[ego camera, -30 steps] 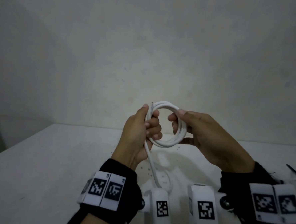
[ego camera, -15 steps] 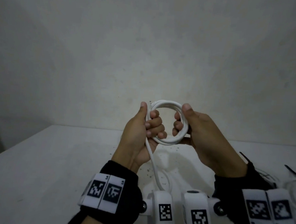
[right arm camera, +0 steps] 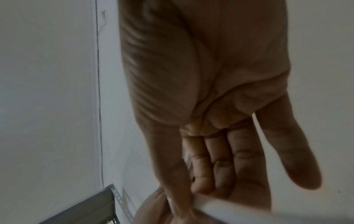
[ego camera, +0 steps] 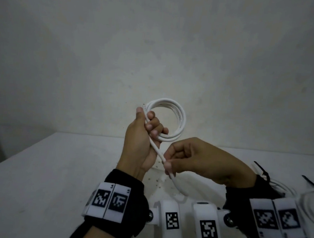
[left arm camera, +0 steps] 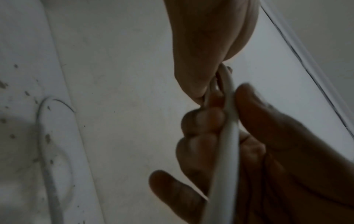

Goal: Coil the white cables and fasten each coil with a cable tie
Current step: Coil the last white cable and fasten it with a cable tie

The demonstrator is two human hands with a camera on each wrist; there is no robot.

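A white cable coil (ego camera: 177, 112) of several loops is held up in the air above the white table (ego camera: 38, 176). My left hand (ego camera: 144, 129) grips the coil's left side, thumb along the top and fingers curled through the ring. A loose tail (ego camera: 157, 149) runs down from that grip. My right hand (ego camera: 169, 167) pinches this tail between thumb and fingers just below the coil. Below the pinch the tail (ego camera: 177, 188) curves down toward the table. In the left wrist view the cable (left arm camera: 228, 136) runs between both hands' fingers. The right wrist view shows the cable (right arm camera: 220, 207) under the fingertips.
Black cable ties (ego camera: 263, 171) lie at the table's right, beside another white coil (ego camera: 310, 207) at the right edge. Small dark specks dot the table (left arm camera: 25, 94) under the hands. A grey metal rack (right arm camera: 95, 206) stands at the left. A plain wall is behind.
My right hand has let go of the coil's right side and moved down to pinch the loose tail. The left hand keeps its grip on the coil.
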